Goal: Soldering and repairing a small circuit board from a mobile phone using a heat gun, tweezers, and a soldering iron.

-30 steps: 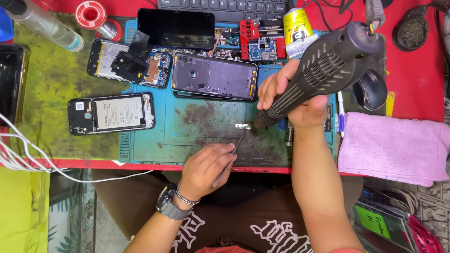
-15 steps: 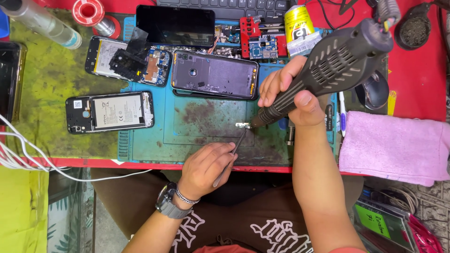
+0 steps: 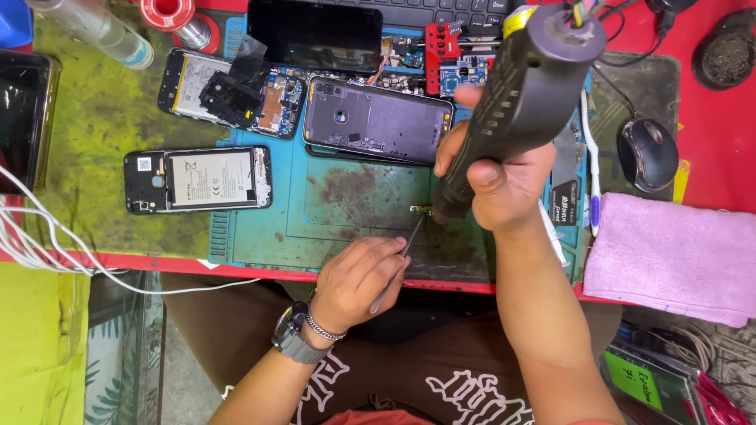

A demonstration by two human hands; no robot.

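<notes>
My right hand [image 3: 504, 185] grips a thick dark hot-air tool [image 3: 520, 94], held steeply with its nozzle down on the blue work mat [image 3: 260, 236]. Right at the nozzle tip lies a tiny metal part [image 3: 420, 210]. My left hand [image 3: 358, 279], with a watch and bracelet on the wrist, holds thin tweezers [image 3: 398, 260] whose tips reach up to that small part. Both hands are over the mat's front middle, close to the red table edge.
An opened phone with its battery showing [image 3: 197, 179] lies at the left, and a grey phone back shell [image 3: 378, 122] lies behind the hands. More phone parts, a black phone [image 3: 315, 35], a mouse [image 3: 647, 153] and a pink cloth [image 3: 669, 256] surround the mat. White cables [image 3: 47, 244] hang at the left.
The hot-air tool has tilted from a slant to nearly upright, its rear end now toward the camera. The tweezers and the small part stay in place.
</notes>
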